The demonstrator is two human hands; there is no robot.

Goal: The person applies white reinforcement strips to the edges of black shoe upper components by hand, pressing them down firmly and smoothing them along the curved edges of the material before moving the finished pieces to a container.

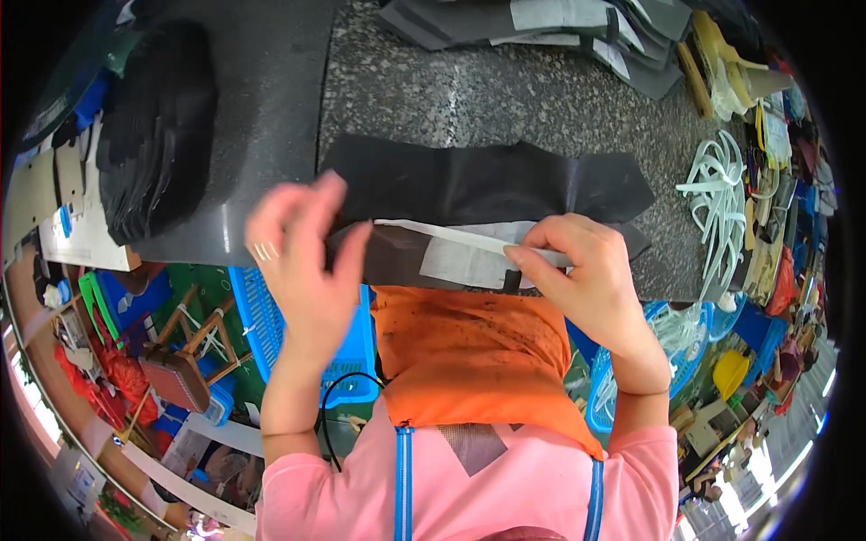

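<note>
A black sheet piece (492, 185) with angled ends lies across the speckled table near its front edge. Along its near side, a dark grey layer with a light grey woven-looking patch (462, 262) shows. A narrow white strip (442, 233) runs over the join between the two. My right hand (585, 275) pinches this strip toward its right end, thumb and forefinger closed on it. Raised by the left end of the pieces, my left hand (305, 257) is slightly blurred. Its fingers are apart with nothing between them, the thumb close to the strip's left tip.
Stacked black pieces (158, 135) stand at the left, and grey patched pieces (550, 27) lie at the back. A bundle of pale strips (719, 203) hangs over the right edge. Blue baskets (262, 311) and a wooden stool (180, 370) are below the table.
</note>
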